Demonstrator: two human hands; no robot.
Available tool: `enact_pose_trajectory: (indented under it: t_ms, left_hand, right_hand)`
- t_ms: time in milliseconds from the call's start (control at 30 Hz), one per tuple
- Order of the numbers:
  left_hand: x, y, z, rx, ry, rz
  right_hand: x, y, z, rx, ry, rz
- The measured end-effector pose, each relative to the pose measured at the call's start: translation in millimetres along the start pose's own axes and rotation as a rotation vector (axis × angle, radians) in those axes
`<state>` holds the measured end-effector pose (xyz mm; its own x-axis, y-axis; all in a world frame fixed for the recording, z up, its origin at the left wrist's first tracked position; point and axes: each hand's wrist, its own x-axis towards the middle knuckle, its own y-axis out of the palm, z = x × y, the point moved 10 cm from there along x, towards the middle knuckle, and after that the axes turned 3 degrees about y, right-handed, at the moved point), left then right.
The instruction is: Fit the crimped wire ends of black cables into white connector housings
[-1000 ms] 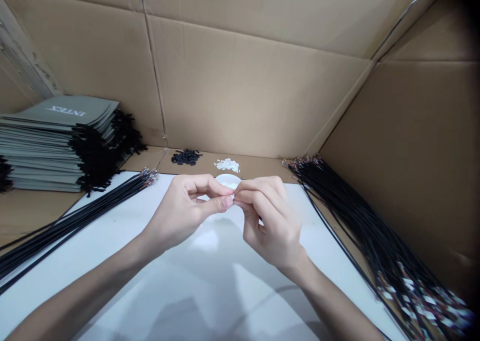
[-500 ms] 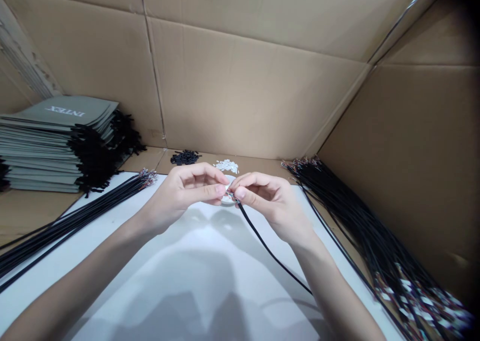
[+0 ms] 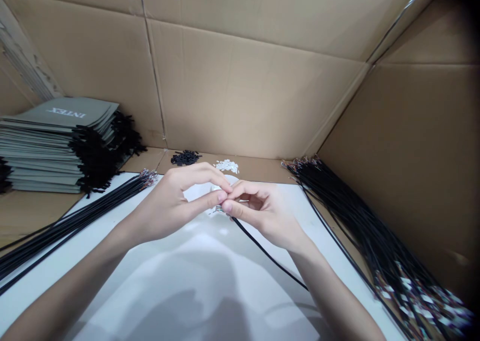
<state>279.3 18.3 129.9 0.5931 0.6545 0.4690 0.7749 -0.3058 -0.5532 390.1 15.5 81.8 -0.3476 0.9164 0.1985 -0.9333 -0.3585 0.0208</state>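
Observation:
Near the middle of the view, my right hand [image 3: 264, 211] pinches the end of a black cable [image 3: 262, 247], which runs down to the right under my forearm. My left hand [image 3: 187, 201] touches the right one, its thumb and fingertips closed at the same spot; what they hold is too small to make out. Thin wire ends [image 3: 216, 209] show just below the left thumb. Behind the fingers is a round white dish [image 3: 201, 189], partly hidden.
Small black tubes [image 3: 185, 157] and small white pieces [image 3: 227, 166] lie in piles at the back. Black cables [image 3: 93, 203] lie left, and a larger cable bundle [image 3: 352, 211] right. Grey INTEX sheets [image 3: 41, 156] are stacked far left. Cardboard walls [image 3: 243, 91] stand behind.
Both hands have shifted slightly left and down and drawn together, with the cable end moving along. More of the white dish shows behind the left fingers.

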Motion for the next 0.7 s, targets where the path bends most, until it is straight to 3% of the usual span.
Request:
enact_pose_trajectory:
  t_ms: [233, 433, 700]
  left_hand:
    - [-1.1, 1.7, -13.8, 0.171, 0.162, 0.060]
    - [-3.5, 2.0, -18.3, 0.391, 0.231, 0.076]
    - [-3.8, 2.5, -13.1, 0.503, 0.246, 0.147]
  right_hand:
    - [3.1, 9.5, -5.6, 0.123, 0.094, 0.130]
    - [4.2, 2.3, -4.7, 0.095, 0.067, 0.050]
    - [-2.0, 4.6, -0.2, -0.021, 0.017, -0.011]
